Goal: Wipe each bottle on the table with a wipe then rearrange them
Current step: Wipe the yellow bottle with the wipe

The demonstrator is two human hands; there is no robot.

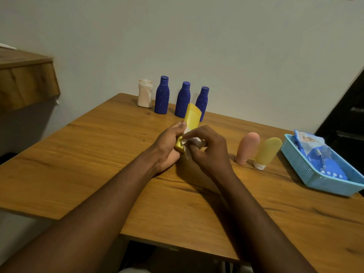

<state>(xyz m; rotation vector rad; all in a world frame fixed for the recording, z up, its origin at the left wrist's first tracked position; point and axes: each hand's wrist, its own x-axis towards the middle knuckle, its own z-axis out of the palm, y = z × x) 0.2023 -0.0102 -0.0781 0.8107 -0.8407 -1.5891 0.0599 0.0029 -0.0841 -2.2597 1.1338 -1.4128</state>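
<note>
Against the yellow bottle [192, 117] in left fingers [179, 125], right fingers [198, 132] press wipe [192, 141].

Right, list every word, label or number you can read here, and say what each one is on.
No text can be read anywhere.
The wipes pack in the blue basket: printed, but too blurred to read.
The three blue bottles: pale specks only, no legible lettering.
The yellow bottle in the left hand, the wipe in the right hand: no print shows.
</note>
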